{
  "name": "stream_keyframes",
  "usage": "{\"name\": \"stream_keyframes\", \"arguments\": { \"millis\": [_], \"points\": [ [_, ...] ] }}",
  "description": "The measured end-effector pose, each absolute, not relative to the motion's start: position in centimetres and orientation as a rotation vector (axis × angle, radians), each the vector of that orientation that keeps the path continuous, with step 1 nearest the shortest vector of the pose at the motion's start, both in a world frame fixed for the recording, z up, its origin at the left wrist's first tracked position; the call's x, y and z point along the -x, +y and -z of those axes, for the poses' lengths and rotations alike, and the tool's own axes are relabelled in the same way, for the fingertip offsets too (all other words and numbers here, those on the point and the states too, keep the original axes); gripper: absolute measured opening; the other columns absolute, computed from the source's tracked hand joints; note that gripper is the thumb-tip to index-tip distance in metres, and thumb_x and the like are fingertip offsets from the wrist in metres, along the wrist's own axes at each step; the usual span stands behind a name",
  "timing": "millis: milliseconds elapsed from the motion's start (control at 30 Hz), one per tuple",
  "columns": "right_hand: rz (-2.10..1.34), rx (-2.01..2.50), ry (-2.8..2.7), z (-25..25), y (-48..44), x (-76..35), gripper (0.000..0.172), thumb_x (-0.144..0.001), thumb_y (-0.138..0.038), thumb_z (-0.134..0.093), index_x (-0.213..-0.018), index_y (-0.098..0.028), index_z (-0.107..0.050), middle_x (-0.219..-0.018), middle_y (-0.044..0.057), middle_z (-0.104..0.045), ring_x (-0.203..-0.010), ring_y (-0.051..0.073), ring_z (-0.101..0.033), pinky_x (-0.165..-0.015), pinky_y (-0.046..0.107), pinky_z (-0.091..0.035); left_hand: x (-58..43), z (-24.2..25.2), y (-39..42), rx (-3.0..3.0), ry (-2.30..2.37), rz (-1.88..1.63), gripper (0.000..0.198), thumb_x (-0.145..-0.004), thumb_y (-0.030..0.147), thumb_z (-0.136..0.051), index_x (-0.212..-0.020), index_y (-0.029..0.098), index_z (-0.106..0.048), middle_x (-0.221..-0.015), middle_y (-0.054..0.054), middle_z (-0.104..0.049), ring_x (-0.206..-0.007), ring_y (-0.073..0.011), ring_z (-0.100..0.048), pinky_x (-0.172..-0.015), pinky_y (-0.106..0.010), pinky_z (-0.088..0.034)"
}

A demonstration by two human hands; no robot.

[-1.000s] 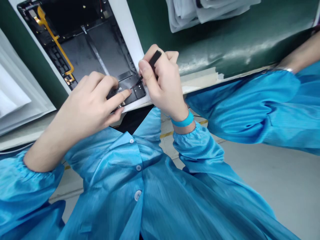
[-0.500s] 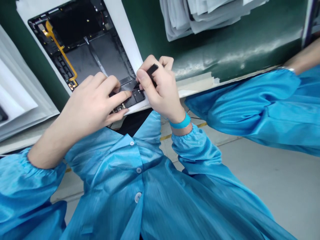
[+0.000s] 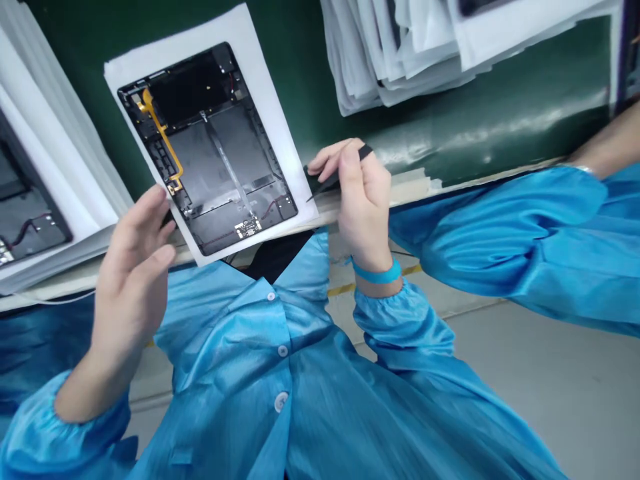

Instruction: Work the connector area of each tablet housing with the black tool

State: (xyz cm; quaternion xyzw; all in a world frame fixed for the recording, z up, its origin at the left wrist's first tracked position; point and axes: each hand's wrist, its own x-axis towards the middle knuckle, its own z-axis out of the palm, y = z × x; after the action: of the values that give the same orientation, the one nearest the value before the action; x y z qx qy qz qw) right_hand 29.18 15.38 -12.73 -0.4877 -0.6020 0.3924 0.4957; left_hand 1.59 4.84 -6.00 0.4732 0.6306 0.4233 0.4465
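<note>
An opened tablet housing (image 3: 200, 163) lies on a white sheet (image 3: 270, 87), its inner side up. An orange flex cable (image 3: 165, 133) runs along its left side, a grey ribbon cable (image 3: 227, 163) crosses the middle, and a small circuit board (image 3: 249, 227) sits at the near edge. My left hand (image 3: 135, 260) is open beside the sheet's left edge, fingers apart; whether a fingertip touches the sheet I cannot tell. Black tweezers (image 3: 327, 185) are in my right hand (image 3: 365, 193), just right of the sheet, their pointed tip over the sheet's right edge.
At the left, another tablet housing (image 3: 30, 193) lies on stacked white sheets (image 3: 55, 100). More layered white sheets (image 3: 360, 60) are at the upper right on the green mat (image 3: 300, 40). A co-worker's blue sleeve (image 3: 500, 227) and forearm reach in from the right.
Both hands have come off the near end of the housing, the left back to the left, the right to the right with the tweezers. The circuit board is now uncovered. The view has shifted.
</note>
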Motion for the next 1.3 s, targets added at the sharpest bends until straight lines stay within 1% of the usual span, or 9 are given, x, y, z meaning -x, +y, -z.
{"name": "stream_keyframes", "arguments": {
  "millis": [100, 200, 300, 367, 533, 800, 933, 1167, 1300],
  "points": [
    [-0.981, 1.204, -1.514, 12.6, 15.3, -29.3, 0.061, -0.119, -0.072, -0.038, -0.084, -0.028, -0.061, -0.1, 0.004, -0.073, -0.105, 0.023, -0.075, -0.106, 0.043, -0.061, -1.6, 5.3, 3.2, -0.849, 1.513, -1.153, 0.046, -0.095, 0.034, -0.077, -0.134, 0.056, -0.084, -0.162, 0.018, -0.068, -0.173, -0.0332, -0.042, -0.149, -0.058, -0.033],
    [-1.028, 1.2, -1.518, 13.0, 15.6, -29.1, 0.064, -0.116, -0.078, -0.04, -0.088, -0.028, -0.068, -0.09, 0.0, -0.069, -0.085, 0.019, -0.072, -0.09, 0.038, -0.064, -1.4, 5.5, 3.0, -0.823, 1.463, -1.147, 0.045, -0.097, 0.032, -0.072, -0.135, 0.055, -0.084, -0.164, 0.017, -0.067, -0.171, -0.0307, -0.047, -0.148, -0.056, -0.036],
    [-1.096, 1.17, -1.566, 13.2, 16.1, -28.7, 0.063, -0.113, -0.082, -0.046, -0.093, -0.028, -0.07, -0.084, -0.003, -0.066, -0.074, 0.016, -0.07, -0.08, 0.033, -0.063, -1.0, 6.8, 3.7, -1.266, 1.52, -1.045, 0.052, -0.099, 0.041, -0.078, -0.15, 0.052, -0.076, -0.174, 0.009, -0.06, -0.169, -0.0347, -0.049, -0.147, -0.06, -0.033],
    [-1.105, 1.15, -1.608, 13.3, 16.3, -28.6, 0.062, -0.112, -0.083, -0.048, -0.092, -0.028, -0.069, -0.081, -0.003, -0.065, -0.072, 0.015, -0.071, -0.078, 0.032, -0.062, -1.1, 7.8, 4.5, -1.781, 1.589, -0.872, 0.062, -0.1, 0.045, -0.08, -0.162, 0.043, -0.068, -0.179, -0.001, -0.054, -0.171, -0.0399, -0.045, -0.146, -0.065, -0.03],
    [-1.069, 1.164, -1.653, 13.2, 16.3, -28.6, 0.061, -0.113, -0.081, -0.045, -0.092, -0.029, -0.068, -0.079, -0.004, -0.065, -0.071, 0.016, -0.071, -0.079, 0.033, -0.063, -3.3, 9.3, 7.6, -2.363, 1.459, -0.503, 0.055, -0.109, 0.042, -0.068, -0.163, 0.027, -0.065, -0.172, -0.015, -0.061, -0.168, -0.0473, -0.045, -0.136, -0.072, -0.036],
    [-1.061, 1.151, -1.714, 13.0, 16.3, -28.6, 0.059, -0.116, -0.077, -0.045, -0.093, -0.028, -0.067, -0.08, -0.004, -0.066, -0.073, 0.015, -0.072, -0.083, 0.032, -0.063, -4.4, 9.7, 11.3, -2.396, 1.358, -0.364, 0.048, -0.107, 0.042, -0.073, -0.154, 0.029, -0.075, -0.173, -0.016, -0.058, -0.167, -0.05, -0.045, -0.131, -0.071, -0.042],
    [-1.037, 1.148, -1.747, 12.8, 16.2, -28.7, 0.057, -0.117, -0.075, -0.043, -0.095, -0.028, -0.067, -0.086, -0.003, -0.068, -0.079, 0.017, -0.074, -0.09, 0.035, -0.064, -4.4, 9.9, 11.9, -2.418, 1.305, -0.346, 0.044, -0.107, 0.044, -0.074, -0.147, 0.026, -0.079, -0.171, -0.019, -0.059, -0.167, -0.0548, -0.043, -0.133, -0.077, -0.036],
    [-1.057, 1.151, -1.698, 13.3, 15.7, -28.8, 0.058, -0.116, -0.077, -0.044, -0.095, -0.029, -0.07, -0.088, -0.001, -0.068, -0.084, 0.019, -0.075, -0.091, 0.037, -0.066, -4.6, 9.4, 12.0, -2.287, 1.333, -0.415, 0.037, -0.104, 0.043, -0.076, -0.141, 0.036, -0.081, -0.173, -0.008, -0.059, -0.171, -0.0486, -0.04, -0.14, -0.077, -0.024],
    [-0.98, 1.181, -1.474, 13.2, 14.8, -29.3, 0.058, -0.118, -0.073, -0.042, -0.092, -0.029, -0.068, -0.096, 0.002, -0.072, -0.102, 0.023, -0.079, -0.101, 0.042, -0.065, -3.7, 8.1, 8.1, -1.966, 1.495, -0.722, 0.055, -0.105, 0.053, -0.076, -0.159, 0.042, -0.069, -0.186, -0.002, -0.044, -0.178, -0.0426, -0.029, -0.146, -0.072, -0.017]
  ]
}}
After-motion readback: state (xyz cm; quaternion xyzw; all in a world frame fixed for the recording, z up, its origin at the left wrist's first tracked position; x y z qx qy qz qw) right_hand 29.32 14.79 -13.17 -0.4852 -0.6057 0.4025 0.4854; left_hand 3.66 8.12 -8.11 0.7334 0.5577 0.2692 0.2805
